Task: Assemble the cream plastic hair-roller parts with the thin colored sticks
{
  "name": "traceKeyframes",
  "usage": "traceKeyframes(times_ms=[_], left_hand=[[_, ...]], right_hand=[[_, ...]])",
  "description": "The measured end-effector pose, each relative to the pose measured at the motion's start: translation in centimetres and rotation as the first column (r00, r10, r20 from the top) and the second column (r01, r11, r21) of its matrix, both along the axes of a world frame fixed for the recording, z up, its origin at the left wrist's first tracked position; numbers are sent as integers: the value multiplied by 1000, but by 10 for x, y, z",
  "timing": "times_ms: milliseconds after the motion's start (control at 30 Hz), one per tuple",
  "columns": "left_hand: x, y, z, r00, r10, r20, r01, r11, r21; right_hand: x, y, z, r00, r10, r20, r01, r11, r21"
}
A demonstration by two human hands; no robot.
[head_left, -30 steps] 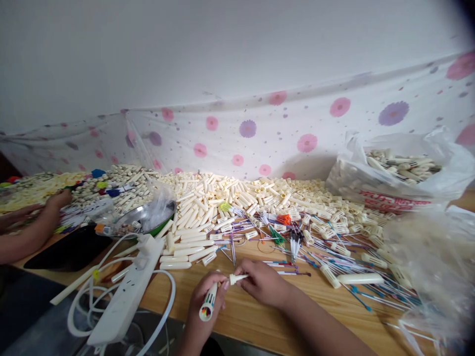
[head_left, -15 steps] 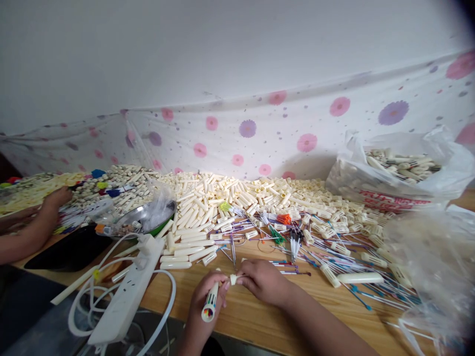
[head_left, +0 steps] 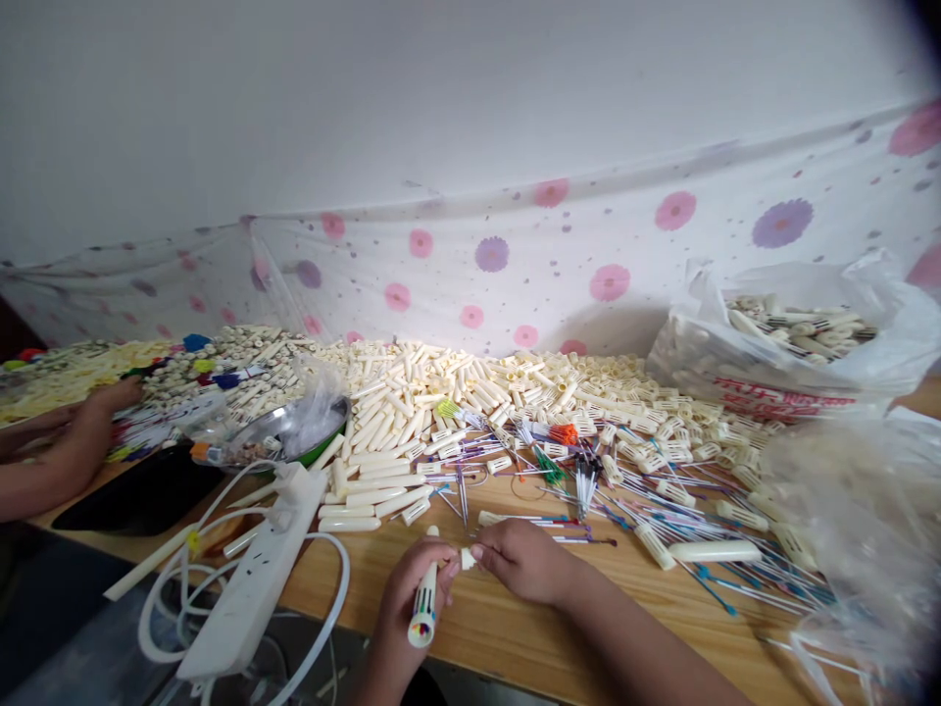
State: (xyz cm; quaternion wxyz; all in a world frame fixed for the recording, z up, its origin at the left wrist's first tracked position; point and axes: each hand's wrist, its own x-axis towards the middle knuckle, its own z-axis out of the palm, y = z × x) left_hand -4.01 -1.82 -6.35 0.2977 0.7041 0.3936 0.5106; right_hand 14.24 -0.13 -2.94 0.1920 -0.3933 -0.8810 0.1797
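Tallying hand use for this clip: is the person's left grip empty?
No, the left grip holds a cream slotted barrel with colours showing inside.

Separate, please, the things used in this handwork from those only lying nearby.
Seem to belong: slotted tube in left hand; small cream piece at right hand; probably cream tubes and coloured-tipped sticks.

Seem only lying about: power strip; metal bowl; black flat object.

It was a makeshift workshop: heaped cream tubes (head_left: pixel 371 497) and thin rods (head_left: pixel 586 490) crowded the wooden surface (head_left: pixel 477 642) mid-frame.
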Motion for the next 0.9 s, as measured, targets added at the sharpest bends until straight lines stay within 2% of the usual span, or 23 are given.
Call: traceKeyframes(times_ms=[100, 233, 333, 700, 900], left_hand=[[1, 0, 1, 999, 41, -9, -41, 998, -39], [4, -4, 8, 989, 132, -61, -139, 983, -122], [6, -7, 15, 982, 168, -83, -180, 970, -167], [6, -5, 19, 993, 116, 6, -114, 983, -143], [3, -4, 14, 998, 56, -9, -57, 997, -52]], right_hand=[[0, -2, 1, 998, -4, -57, 3, 1000, -17], [1, -3, 1, 985, 0, -173, -5, 1000, -31], [0, -2, -1, 987, -7, -158, 8, 1000, 4], [1, -1, -1, 999, 21, -45, -16, 992, 126], [-1, 0, 0, 1000, 17, 16, -19, 990, 139]])
